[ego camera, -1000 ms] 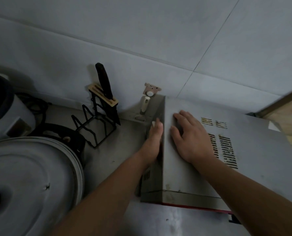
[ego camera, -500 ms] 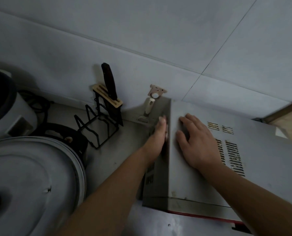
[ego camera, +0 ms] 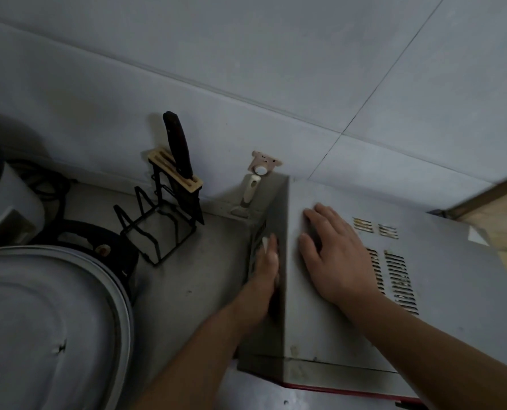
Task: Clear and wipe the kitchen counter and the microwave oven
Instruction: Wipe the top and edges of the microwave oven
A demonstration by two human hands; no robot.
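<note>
We pressed our left hand (ego camera: 265, 261) flat on the side of the microwave oven (ego camera: 329, 327) and our right hand (ego camera: 333, 255) flat on top. Both held nothing; it seemed we were shifting it, and next needed a cloth.

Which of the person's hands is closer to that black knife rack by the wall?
Left. The left hand lies flat against the microwave oven's side, just right of the knife rack. The right hand rests on the oven's top, farther right.

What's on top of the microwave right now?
Only the right hand, resting flat on the microwave top beside the vent slots. No cloth shows; anything under the palm is covered. The left hand presses its side.
</note>
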